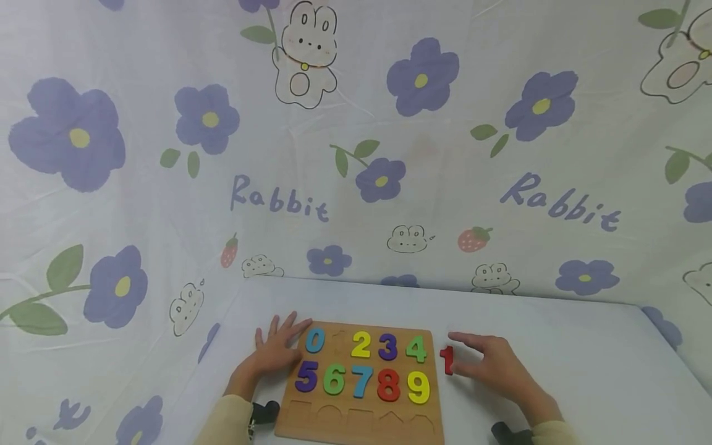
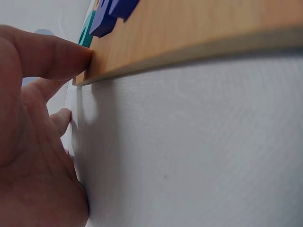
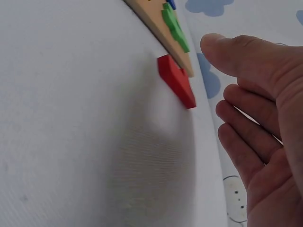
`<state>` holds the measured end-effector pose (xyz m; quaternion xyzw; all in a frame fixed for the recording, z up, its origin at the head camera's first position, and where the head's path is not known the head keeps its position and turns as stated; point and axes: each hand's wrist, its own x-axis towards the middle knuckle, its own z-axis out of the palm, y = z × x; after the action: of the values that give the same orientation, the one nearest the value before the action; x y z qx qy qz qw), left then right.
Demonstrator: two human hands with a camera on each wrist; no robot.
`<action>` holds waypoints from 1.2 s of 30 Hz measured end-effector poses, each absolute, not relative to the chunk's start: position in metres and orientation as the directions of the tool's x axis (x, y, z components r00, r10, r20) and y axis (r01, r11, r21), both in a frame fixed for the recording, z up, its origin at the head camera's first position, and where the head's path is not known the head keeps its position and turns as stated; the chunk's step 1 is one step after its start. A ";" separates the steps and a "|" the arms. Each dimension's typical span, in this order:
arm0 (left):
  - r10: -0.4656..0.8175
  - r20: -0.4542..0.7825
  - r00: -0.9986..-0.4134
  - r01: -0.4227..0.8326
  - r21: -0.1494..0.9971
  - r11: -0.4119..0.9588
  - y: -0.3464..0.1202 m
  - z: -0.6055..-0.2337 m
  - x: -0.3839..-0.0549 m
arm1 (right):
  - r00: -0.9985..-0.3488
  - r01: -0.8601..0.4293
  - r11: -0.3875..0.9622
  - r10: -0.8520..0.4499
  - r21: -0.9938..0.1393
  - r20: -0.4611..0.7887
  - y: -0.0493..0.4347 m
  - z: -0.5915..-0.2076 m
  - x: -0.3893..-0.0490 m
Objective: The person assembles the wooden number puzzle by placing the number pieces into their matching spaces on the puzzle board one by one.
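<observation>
A wooden number board lies on the white table, with coloured digits in two rows and a bare recess between the blue 0 and the yellow 2. Just off its right edge lies a red number 1, also seen in the right wrist view as a red block. My right hand hovers beside it, thumb and fingers apart, holding nothing. At the board's upper left corner my left hand has its fingers spread; in the left wrist view its thumb touches the board.
Along the board's lower edge run several shallow shaped recesses. The white tabletop extends to the right of the board. Behind it hangs a white cloth printed with flowers and rabbits.
</observation>
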<state>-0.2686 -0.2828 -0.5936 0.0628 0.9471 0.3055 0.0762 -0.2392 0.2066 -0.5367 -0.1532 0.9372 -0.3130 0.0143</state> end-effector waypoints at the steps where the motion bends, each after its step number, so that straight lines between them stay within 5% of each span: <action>1: 0.166 -0.107 -0.980 0.073 0.587 0.806 -0.283 -0.594 -0.269 | -0.954 -0.271 0.756 -0.294 -0.595 0.061 0.206 -0.539 -0.240; 23: 0.168 -0.097 -0.981 0.080 0.586 0.806 -0.282 -0.593 -0.269 | -0.974 -0.166 0.768 -0.224 -0.619 -0.017 0.198 -0.560 -0.242; 36: 0.170 -0.093 -0.981 0.083 0.588 0.804 -0.285 -0.598 -0.270 | -0.944 -0.319 0.704 -0.293 -0.635 0.149 0.159 -0.516 -0.239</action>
<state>-0.2704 -0.2847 -0.5982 0.0667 0.9472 0.3056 0.0708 -0.2389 0.1592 -0.5164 -0.1658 0.9228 -0.3474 -0.0184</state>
